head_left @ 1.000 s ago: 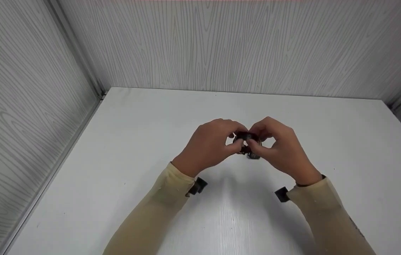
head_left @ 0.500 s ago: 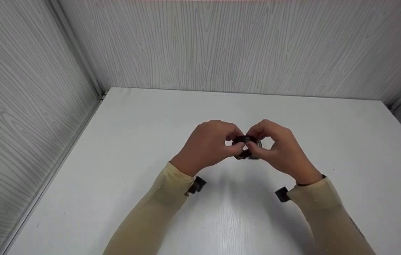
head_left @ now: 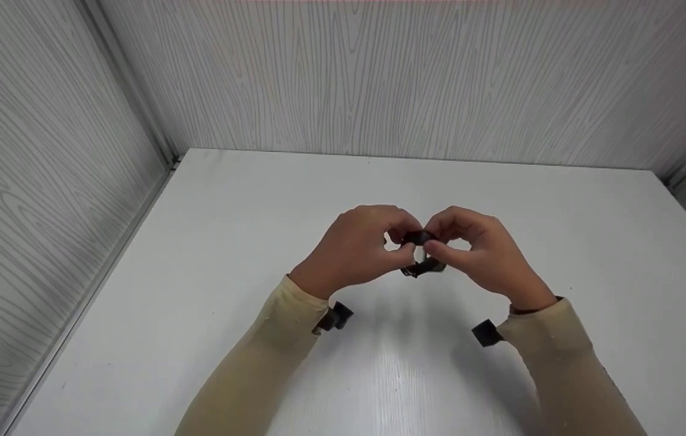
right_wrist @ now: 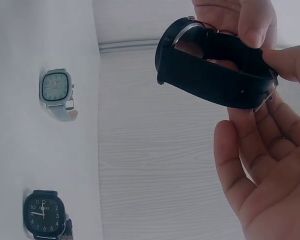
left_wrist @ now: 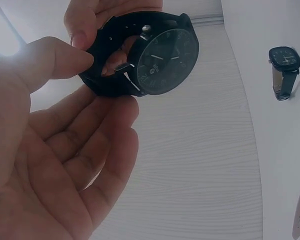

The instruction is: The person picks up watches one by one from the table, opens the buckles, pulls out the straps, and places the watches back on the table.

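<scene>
While both hands stay raised over the white desk point(head_left: 246, 200), they share a black watch point(left_wrist: 165, 60) with a round dial, held up between them clear of the surface. The left hand point(head_left: 355, 245) pinches the black strap between thumb and forefinger, its other fingers lying loosely beneath in the left wrist view. The right hand point(head_left: 479, 251) likewise pinches the strap with thumb and finger, close against the left one's fingertips; whether the strap is fastened cannot be told. Compared with a second ago, the right hand sits slightly lower in the head view, while the left has hardly moved. The grey glint that showed beneath the right thumb has given way to a dark curve, and a pale gap now opens inside the loop, where half a second ago the thumb tips nearly met. In the right wrist view a pale watch point(right_wrist: 55, 87) and a dark watch point(right_wrist: 44, 215), both squarish in face, rest on a white surface, well apart from the held one. Tan sleeves point(head_left: 258, 357) cover the forearms, a small black block point(head_left: 488, 333) at each cuff.
</scene>
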The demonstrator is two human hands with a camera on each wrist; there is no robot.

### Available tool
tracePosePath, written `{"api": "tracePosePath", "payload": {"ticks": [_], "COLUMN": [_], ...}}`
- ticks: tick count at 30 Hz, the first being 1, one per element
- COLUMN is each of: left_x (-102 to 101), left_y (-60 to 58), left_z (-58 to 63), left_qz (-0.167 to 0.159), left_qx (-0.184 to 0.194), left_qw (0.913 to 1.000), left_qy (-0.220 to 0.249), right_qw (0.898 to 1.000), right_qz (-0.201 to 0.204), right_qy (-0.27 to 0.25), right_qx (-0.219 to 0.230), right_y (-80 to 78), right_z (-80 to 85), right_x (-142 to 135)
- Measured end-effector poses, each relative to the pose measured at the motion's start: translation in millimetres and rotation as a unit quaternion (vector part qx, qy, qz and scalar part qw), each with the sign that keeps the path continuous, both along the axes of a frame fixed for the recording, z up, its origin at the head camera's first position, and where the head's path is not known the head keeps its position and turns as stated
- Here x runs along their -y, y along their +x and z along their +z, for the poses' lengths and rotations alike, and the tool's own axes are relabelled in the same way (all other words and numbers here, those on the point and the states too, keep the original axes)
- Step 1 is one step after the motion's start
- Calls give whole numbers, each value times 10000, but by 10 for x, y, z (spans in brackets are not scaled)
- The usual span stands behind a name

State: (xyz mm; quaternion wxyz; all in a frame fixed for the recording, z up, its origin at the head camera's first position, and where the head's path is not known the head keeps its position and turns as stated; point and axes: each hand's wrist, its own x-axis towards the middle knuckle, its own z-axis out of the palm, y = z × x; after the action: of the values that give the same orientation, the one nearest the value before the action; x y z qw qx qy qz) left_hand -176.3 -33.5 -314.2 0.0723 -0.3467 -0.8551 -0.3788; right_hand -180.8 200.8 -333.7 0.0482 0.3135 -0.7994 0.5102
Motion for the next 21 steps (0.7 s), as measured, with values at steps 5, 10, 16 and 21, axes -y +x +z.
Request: {"api": "tracePosePath", "payload": {"ticks": [5,10,16,21], "left_x": [2,0,-3,-5], "left_y": [-2,-20,-35,-39], "left_z": [-4,-16,-29,-41], "left_qz": [20,156,342,251], "left_qx": [122,137,155,55], "left_qw": [9999,9997,9987,9988], "left_qy": [-50,-132,-340,-415], "right_qw": [9999,9996,9993,9991], "right_qz": [-63,-113,-121,-163], "right_qy": [151,252,361,361], "right_qx": [-18,-32,53,117], "right_y": [-2,-5,-16,-19], "right_z": [-12,-11,-11,-20], "right_x": [5,-4,-12,-1]}}
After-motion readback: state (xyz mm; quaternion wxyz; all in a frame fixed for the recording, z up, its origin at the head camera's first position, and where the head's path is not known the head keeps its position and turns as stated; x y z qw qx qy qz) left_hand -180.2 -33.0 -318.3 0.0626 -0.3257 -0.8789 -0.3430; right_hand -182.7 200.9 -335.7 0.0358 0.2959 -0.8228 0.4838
